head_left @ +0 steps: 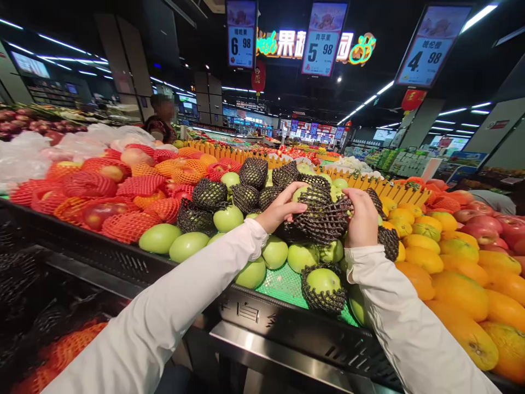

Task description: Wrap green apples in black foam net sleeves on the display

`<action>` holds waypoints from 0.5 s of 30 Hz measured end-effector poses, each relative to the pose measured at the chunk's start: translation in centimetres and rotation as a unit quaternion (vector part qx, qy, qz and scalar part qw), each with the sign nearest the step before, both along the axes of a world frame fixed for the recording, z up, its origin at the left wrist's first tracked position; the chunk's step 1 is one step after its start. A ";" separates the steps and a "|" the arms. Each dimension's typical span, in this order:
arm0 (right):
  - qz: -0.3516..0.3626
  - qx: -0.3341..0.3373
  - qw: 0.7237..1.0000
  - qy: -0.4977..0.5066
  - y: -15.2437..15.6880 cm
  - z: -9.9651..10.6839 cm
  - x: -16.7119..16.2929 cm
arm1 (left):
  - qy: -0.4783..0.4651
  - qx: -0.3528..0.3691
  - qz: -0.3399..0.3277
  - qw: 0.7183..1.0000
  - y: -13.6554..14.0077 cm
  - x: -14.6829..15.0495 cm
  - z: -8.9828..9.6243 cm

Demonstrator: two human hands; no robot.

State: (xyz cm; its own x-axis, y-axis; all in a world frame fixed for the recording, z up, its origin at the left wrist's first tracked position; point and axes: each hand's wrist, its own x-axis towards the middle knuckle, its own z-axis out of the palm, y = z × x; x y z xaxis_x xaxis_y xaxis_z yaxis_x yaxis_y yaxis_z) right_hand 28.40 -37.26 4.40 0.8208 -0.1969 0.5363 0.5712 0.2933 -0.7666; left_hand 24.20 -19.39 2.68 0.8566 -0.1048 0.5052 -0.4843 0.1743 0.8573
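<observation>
Above the green apple display, my left hand (pixel 277 212) grips a green apple (pixel 301 193) partly covered by a black foam net (pixel 323 220). On the other side my right hand (pixel 362 218) has its fingers closed at the net's right edge; its fingertips are partly hidden. Below my hands lie bare green apples (pixel 275 251). A netted green apple (pixel 324 280) sits at the front on the green mat (pixel 283 283). More apples in black nets (pixel 210 193) are stacked behind and to the left.
Fruit in red and orange nets (pixel 131 221) fills the left side. Oranges (pixel 465 284) and red apples (pixel 478 230) lie to the right. A black crate edge (pixel 262 306) runs along the front. Price signs (pixel 324 38) hang overhead. A person (pixel 159 120) is at the back left.
</observation>
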 end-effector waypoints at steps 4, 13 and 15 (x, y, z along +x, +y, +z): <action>0.024 0.021 0.999 0.011 -0.3 0.0 0.0 | -0.009 -0.033 -0.039 0.999 0.1 0.2 0.1; 0.158 -0.179 0.970 -0.048 0.1 0.4 -2.0 | 0.025 -0.072 -0.075 0.994 -0.3 0.2 -0.2; 0.146 -0.184 0.970 -0.062 0.1 0.3 -2.0 | 0.033 -0.119 -0.066 0.990 -0.3 0.1 0.1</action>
